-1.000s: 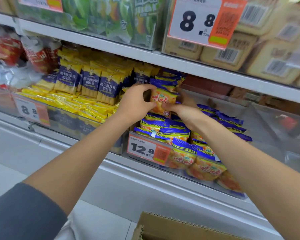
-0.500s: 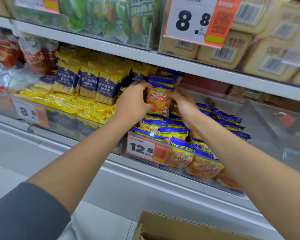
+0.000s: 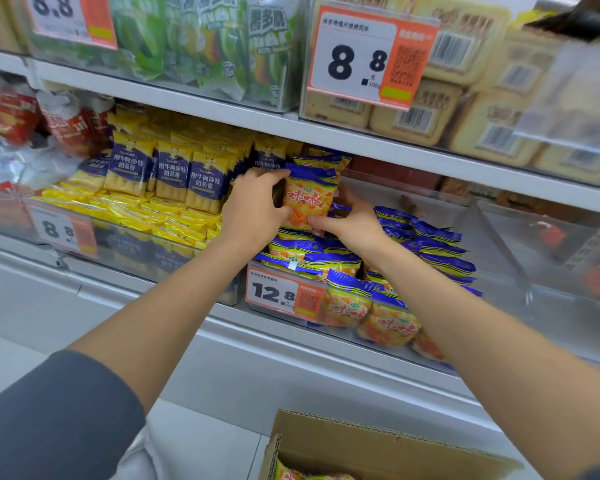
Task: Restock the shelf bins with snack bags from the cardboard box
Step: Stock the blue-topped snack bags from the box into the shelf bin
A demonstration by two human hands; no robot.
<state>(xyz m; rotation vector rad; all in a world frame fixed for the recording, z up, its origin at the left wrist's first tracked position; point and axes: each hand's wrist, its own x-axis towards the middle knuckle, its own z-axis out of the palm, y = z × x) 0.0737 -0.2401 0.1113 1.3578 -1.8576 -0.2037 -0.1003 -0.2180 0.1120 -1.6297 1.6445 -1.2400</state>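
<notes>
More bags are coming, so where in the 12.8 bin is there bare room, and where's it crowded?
Bare: the bin, back right, behind the flat blue-edged bags, left of the clear divider. Crowded: the front behind the price tag, and where the left hand and right hand hold an orange snack bag.

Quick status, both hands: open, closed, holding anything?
Left hand: grips the orange snack bag, left edge.
Right hand: pinches the same bag, lower right corner.
</notes>
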